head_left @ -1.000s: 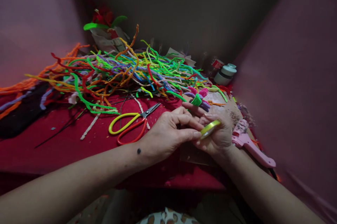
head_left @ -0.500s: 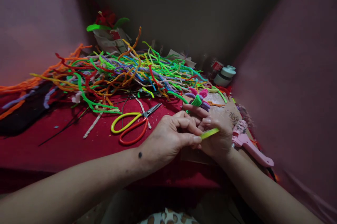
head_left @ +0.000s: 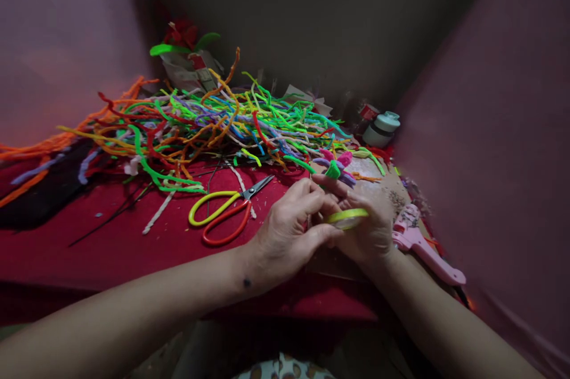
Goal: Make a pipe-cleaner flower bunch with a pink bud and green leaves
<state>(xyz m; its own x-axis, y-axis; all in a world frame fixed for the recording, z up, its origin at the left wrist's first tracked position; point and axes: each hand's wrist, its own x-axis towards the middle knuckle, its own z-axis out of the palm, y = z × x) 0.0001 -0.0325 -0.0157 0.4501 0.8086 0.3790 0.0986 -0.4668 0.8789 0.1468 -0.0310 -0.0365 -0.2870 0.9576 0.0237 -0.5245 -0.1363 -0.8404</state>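
1. Reaching in from the lower left, the person's left hand [head_left: 289, 227] meets the right hand [head_left: 367, 230] over the near edge of the red cloth [head_left: 133, 248]; the two hands touch each other.
2. Pinched between them is a yellow-green tape roll [head_left: 347, 215], tilted so its ring faces partly up. The left thumb and fingertips are closed on its left side, and the right hand's fingers are wrapped around it from the right and beneath.
3. Held in the right hand's outstretched fingers, just beyond the roll, is a small pipe-cleaner flower [head_left: 335, 166] with pink, purple and green loops; how it is gripped cannot be told.
4. To the right of the right wrist, a pink glue gun [head_left: 423, 245] lies on the surface, its handle pointing toward the lower right.
5. Left of the left hand, a pair of scissors [head_left: 225, 212] with one yellow and one red handle loop lies flat on the cloth, blades closed and pointing up and to the right.
6. Farther back, a big tangled heap of pipe cleaners [head_left: 200, 123] in green, orange, red, blue and purple spreads across the cloth.
7. At the far right, a white jar [head_left: 380, 128] lies tipped on its side.
8. Behind the heap, a red flower with green leaves [head_left: 182, 40] stands against the dark wall.
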